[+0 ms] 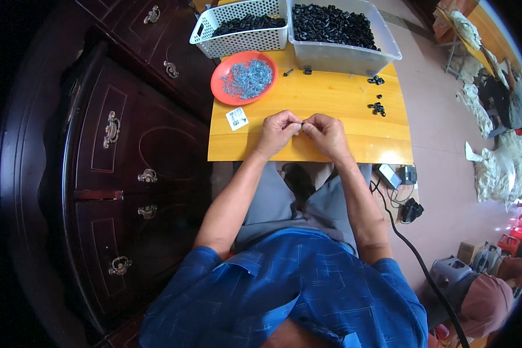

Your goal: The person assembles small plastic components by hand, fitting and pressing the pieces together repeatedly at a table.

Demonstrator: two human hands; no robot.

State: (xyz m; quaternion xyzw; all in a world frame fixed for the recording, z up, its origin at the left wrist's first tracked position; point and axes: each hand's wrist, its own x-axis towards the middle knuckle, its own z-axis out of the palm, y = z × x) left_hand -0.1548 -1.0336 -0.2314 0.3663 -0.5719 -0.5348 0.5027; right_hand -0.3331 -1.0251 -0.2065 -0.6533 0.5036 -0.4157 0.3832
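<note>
Above the front part of the yellow table, my left hand and my right hand meet fingertip to fingertip. Both are closed in a pinch. A tiny dark piece shows between the fingertips, too small and covered to name. Left of my hands lies a white card with black print. Behind it, a red plate holds a heap of small shiny metal pieces. Several small black parts sit in groups along the table's right side, and a black screw-like piece lies near the plate.
At the back stand a white perforated basket and a clear plastic bin, both filled with black parts. Dark wooden cabinets line the left. Electronic devices with cables are right of my knees. Another person sits at lower right.
</note>
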